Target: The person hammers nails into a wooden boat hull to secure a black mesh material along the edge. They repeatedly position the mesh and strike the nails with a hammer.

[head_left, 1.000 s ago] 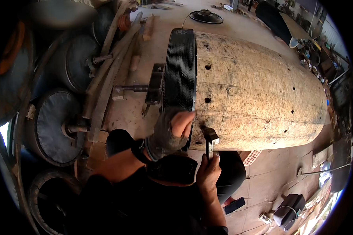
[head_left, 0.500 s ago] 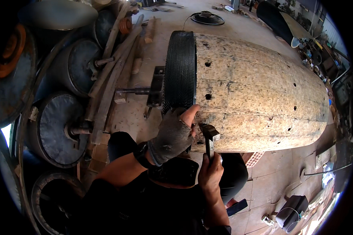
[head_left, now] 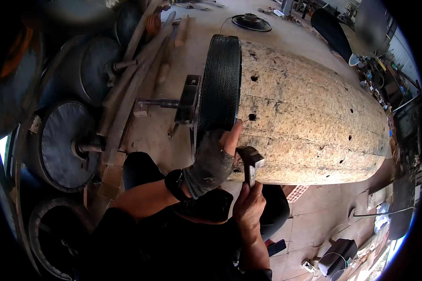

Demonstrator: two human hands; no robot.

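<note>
Brownish floor: round black disc far end, wooden piece, dark container lower right.

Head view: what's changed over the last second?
The left hand edged up the picture along the black winding, its bare fingers now pointing more away from the person than rightward. No visible new grip or release. Unchanged: right hand gripping the hammer, tan drum in place.

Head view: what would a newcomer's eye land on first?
Probably the large, rough-surfaced tan drum across the centre and right, with a black ridged band at its left end. At the drum's lower left, a left hand in a dark grey glove is at the band, and the bare right hand holds a dark metal hammer.
</note>
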